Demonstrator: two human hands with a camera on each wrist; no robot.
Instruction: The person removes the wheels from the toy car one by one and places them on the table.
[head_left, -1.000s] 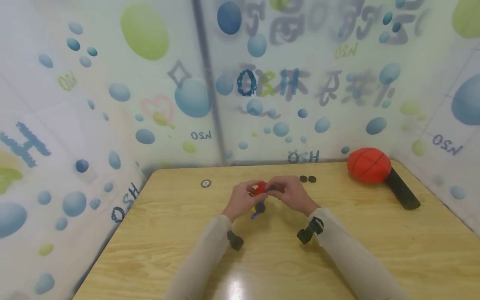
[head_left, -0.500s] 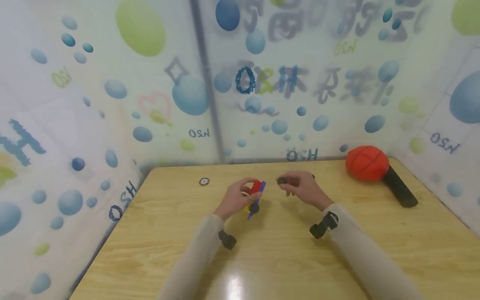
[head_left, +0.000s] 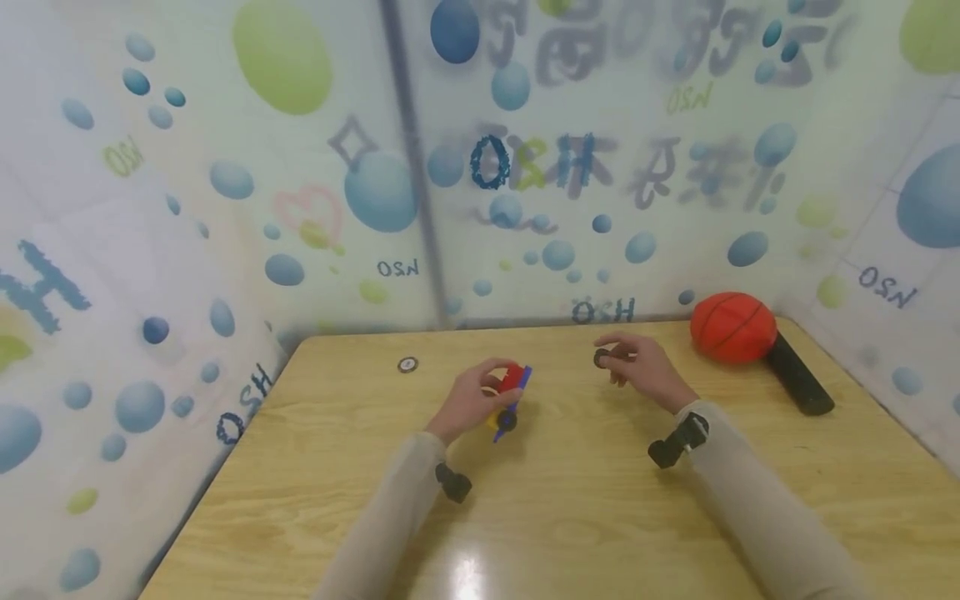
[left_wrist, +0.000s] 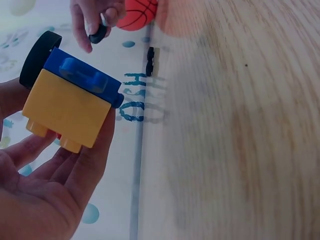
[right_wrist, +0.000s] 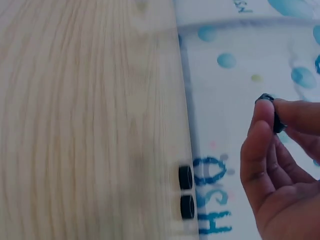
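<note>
My left hand (head_left: pixel 474 396) grips a small block-built toy car above the table. It has a red block (head_left: pixel 512 377), a blue base (left_wrist: pixel 82 75), a yellow block (left_wrist: pixel 67 107) and a black wheel (left_wrist: pixel 40 59) fitted at one end. A bare blue axle stub (left_wrist: pixel 118 101) juts from the base's other end. Off to the right, my right hand (head_left: pixel 643 367) pinches a loose black wheel (right_wrist: pixel 276 120) between thumb and fingers. Two more black wheels (right_wrist: pixel 186 177) stand on the table near its back edge; in the head view the right hand hides them.
A round white-and-dark disc (head_left: pixel 408 364) lies at the back left of the wooden table (head_left: pixel 337 483). At the back right sit a red basketball-patterned object (head_left: pixel 733 327) and a black cylinder (head_left: pixel 801 375). Printed curtain walls (head_left: pixel 480 250) stand behind and beside the table.
My right hand has come away from the toy car and moved right, a black wheel in its pinch. The left hand has shifted slightly left and keeps holding the toy car.
</note>
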